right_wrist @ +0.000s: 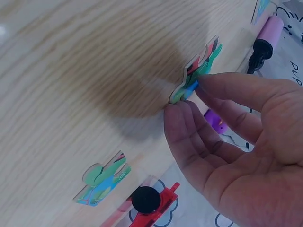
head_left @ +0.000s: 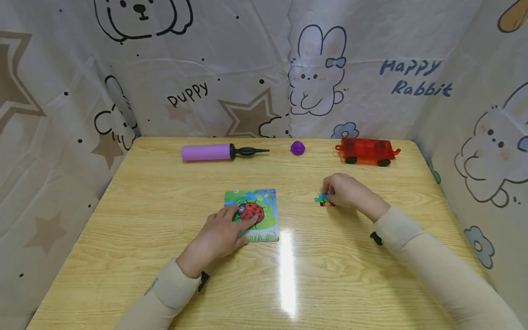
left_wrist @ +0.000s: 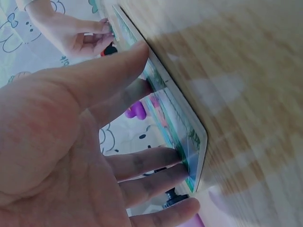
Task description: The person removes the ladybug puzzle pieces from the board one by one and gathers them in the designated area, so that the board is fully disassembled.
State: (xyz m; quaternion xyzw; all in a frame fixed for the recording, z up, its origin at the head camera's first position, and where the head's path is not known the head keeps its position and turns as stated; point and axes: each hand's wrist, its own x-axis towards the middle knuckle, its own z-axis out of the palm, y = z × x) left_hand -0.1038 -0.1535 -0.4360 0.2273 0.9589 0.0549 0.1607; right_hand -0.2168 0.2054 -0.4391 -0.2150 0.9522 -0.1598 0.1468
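Near the middle of the counter (head_left: 156, 197), a square ladybug puzzle board (head_left: 266, 217) lies flat, picture side up. The left hand (head_left: 220, 233) is released: its fingers are spread, with fingertips resting on the board near the ladybug. The right hand (head_left: 346, 192) is positioned to the right of the board, well apart from it, and pinches a puzzle piece (right_wrist: 199, 70) between thumb and fingertips. The piece shows green, blue, red and black; whether it touches the counter cannot be determined. A second piece (right_wrist: 106, 182), green and blue, lies on the counter near the pinched one. Along the far edge, from left to right: a purple pump (head_left: 208, 152) with a black nozzle, a small purple ring-shaped part (head_left: 298, 148) and a red toy wagon (head_left: 366, 150) with black wheels.
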